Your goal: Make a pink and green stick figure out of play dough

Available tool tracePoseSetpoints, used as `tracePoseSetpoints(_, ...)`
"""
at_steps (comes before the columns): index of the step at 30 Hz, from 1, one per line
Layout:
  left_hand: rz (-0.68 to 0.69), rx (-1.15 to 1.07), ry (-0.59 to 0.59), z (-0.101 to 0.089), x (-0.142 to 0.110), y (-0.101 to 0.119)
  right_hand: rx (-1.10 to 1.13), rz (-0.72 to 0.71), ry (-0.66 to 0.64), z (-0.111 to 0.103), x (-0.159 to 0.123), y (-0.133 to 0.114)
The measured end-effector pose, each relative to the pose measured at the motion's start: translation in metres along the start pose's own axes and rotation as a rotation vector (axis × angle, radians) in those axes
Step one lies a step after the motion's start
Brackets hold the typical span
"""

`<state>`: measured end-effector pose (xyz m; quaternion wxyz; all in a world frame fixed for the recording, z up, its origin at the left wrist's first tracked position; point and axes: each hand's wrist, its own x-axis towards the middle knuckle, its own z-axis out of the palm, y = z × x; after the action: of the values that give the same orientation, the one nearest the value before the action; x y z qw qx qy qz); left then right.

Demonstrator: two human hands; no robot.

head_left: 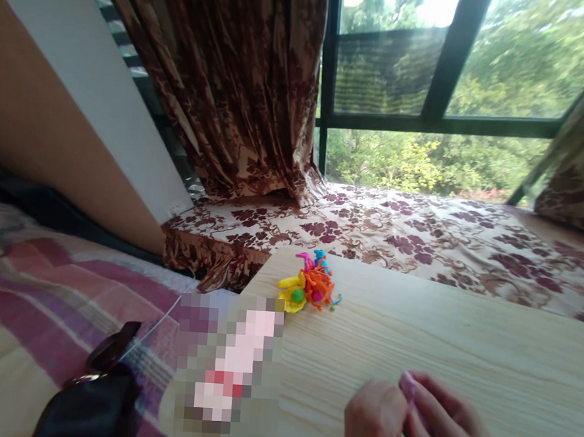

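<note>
Two bare hands are recorded in the head view, close together over the near part of a pale wooden table [388,336]. Left hand [376,421]: fingers curled inward, back of the hand toward the camera, its edge against a small purple lump [409,387]; whether its fingertips also grip the lump cannot be told. Right hand [450,419]: fingers bent toward the left hand, pinching the purple lump at the fingertips. The lump sits between the two hands, partly covered by them and slightly blurred.

Near the far left corner of the table, well apart from the hands, lies a colourful pile [317,289]. Orange strands make up its right side, a yellow piece [292,299] with a green ball [298,296] on it the left, and pink and blue parts stand at the back. Along the table's left side, an item with pink tones [244,347] is masked by pixel blocks; its nature cannot be determined.

Left of the table: a bed [15,294] with a striped cover, bearing a dark bag [90,407]. Beyond the table: a ledge under floral cloth [395,228], a patterned curtain [231,76] and a window [385,72] with greenery outside
</note>
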<state>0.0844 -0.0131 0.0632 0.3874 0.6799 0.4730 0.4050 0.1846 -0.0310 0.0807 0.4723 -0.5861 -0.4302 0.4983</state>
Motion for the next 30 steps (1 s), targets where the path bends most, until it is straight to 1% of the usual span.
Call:
tracePoseSetpoints(2,-0.05,-0.105,-0.122,0.002,0.003,0.013,0.047,-0.037,0.064,-0.014,-0.004,0.002)
tracePoseSetpoints(3,-0.095,-0.188,-0.194,0.003,0.005,0.02,0.04,-0.081,0.094,-0.023,-0.007,0.002)
tracePoseSetpoints(4,-0.117,-0.252,-0.224,0.005,0.008,0.027,0.024,-0.138,0.111,-0.032,-0.011,0.003)
tracePoseSetpoints(6,-0.121,-0.343,-0.261,0.012,0.013,0.038,-0.019,-0.25,0.105,-0.05,-0.018,0.001)
tracePoseSetpoints(8,-0.135,-0.415,-0.33,0.022,0.019,0.047,-0.111,-0.363,0.094,-0.066,-0.025,-0.003)
tracePoseSetpoints(10,-0.198,-0.468,-0.375,0.033,0.024,0.052,-0.251,-0.474,0.102,-0.082,-0.028,-0.008)
tracePoseSetpoints(12,-0.258,-0.489,-0.391,0.046,0.029,0.055,-0.402,-0.563,0.087,-0.096,-0.028,-0.014)
tracePoseSetpoints(14,-0.272,-0.49,-0.39,0.058,0.034,0.056,-0.514,-0.62,0.075,-0.108,-0.024,-0.017)
tracePoseSetpoints(16,-0.26,-0.495,-0.38,0.069,0.04,0.056,-0.576,-0.651,0.127,-0.118,-0.017,-0.016)
tracePoseSetpoints(18,-0.266,-0.517,-0.395,0.078,0.046,0.054,-0.595,-0.656,0.213,-0.125,-0.008,-0.01)
tracePoseSetpoints(21,-0.265,-0.577,-0.485,0.087,0.059,0.045,-0.549,-0.632,0.313,-0.131,0.004,0.0)
tracePoseSetpoints(23,-0.257,-0.621,-0.547,0.091,0.067,0.037,-0.444,-0.59,0.29,-0.133,0.01,0.004)
tracePoseSetpoints(26,-0.263,-0.641,-0.614,0.093,0.073,0.025,-0.304,-0.539,0.142,-0.137,0.012,0.007)
tracePoseSetpoints(28,-0.264,-0.638,-0.653,0.093,0.075,0.019,-0.32,-0.54,0.11,-0.139,0.013,0.012)
tracePoseSetpoints(30,-0.27,-0.633,-0.683,0.094,0.075,0.015,-0.403,-0.563,0.144,-0.139,0.016,0.019)
